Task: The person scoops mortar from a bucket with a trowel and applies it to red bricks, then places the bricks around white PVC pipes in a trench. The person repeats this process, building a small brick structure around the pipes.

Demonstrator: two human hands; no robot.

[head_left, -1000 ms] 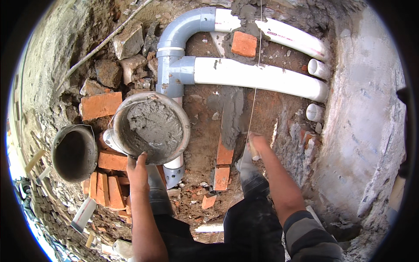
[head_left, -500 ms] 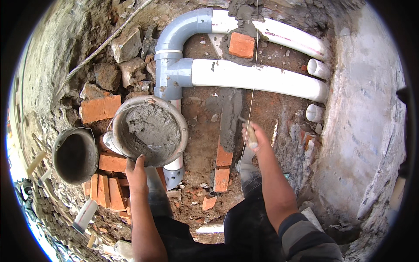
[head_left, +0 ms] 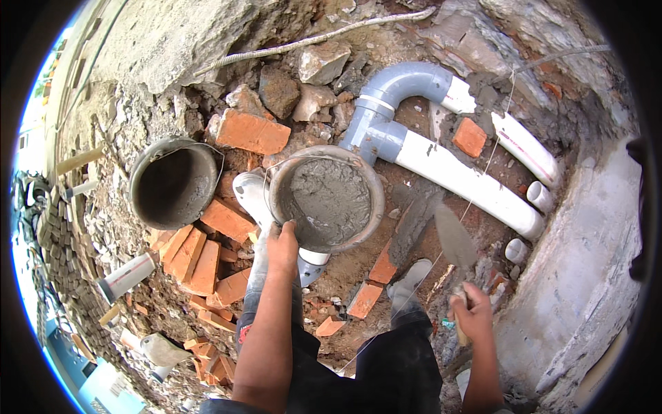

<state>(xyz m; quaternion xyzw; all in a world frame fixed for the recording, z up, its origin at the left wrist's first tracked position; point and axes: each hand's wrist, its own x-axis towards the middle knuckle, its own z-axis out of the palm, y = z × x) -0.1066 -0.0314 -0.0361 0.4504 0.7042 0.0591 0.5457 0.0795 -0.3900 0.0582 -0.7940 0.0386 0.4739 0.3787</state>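
My left hand (head_left: 283, 243) grips the near rim of a round bucket (head_left: 377, 196), thumb over the edge. Wet grey mortar (head_left: 327, 200) fills much of it. To the right, my right hand (head_left: 471, 312) is closed round the wooden handle of a trowel (head_left: 454, 238), its blade pointing away from me and smeared grey. Left of the blade, a strip of mortar (head_left: 418, 222) lies over a row of bricks; the bare nearer bricks (head_left: 365, 299) show at its close end. A taut string (head_left: 483, 178) crosses above the ground by the trowel.
An empty dark bucket (head_left: 140, 207) stands left, beside stacked orange bricks (head_left: 200, 262). White pipes (head_left: 462, 183) with a grey elbow (head_left: 407, 79) run at far right. A concrete wall (head_left: 586, 276) rises on the right. My boots (head_left: 408, 286) stand on rubble. Broken stones (head_left: 279, 93) lie beyond.
My right hand has drawn the trowel back toward me and right, off the mortar strip, and its blade now shows fully. The view has swung left; my left hand still holds the bucket.
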